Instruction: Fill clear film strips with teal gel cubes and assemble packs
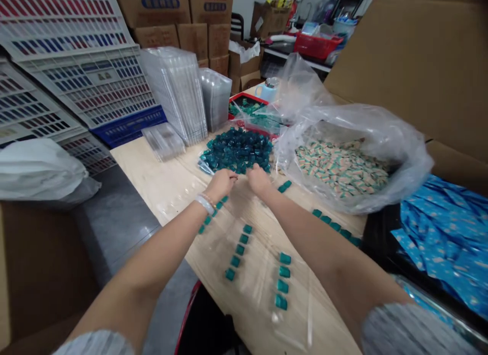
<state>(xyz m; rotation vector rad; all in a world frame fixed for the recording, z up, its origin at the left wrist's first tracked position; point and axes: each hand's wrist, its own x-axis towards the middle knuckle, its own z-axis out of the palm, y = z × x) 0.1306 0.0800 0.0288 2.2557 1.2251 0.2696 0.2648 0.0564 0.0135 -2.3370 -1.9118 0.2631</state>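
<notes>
My left hand [223,185] is at the near edge of a pile of dark teal, translucent pieces [240,147], with its fingers pinched together. Close by on the right, my right hand [258,180] touches or nearly touches the same pile, its fingers curled closed. Whatever is between the fingers of either hand is too small or hidden to make out. Below my hands lies a clear plastic tray [263,243] holding teal pieces in rows, such as one teal piece [282,286] near the front. Further rows are partly covered by my forearms.
A clear bag [404,136] of striped pieces [343,167] stands at the right. Stacked clear plastic trays [173,90] stand at the table's back left, before white crates [95,85]. A red tray [238,96] is behind the pile. Blue printed wrappers [446,243] lie far right.
</notes>
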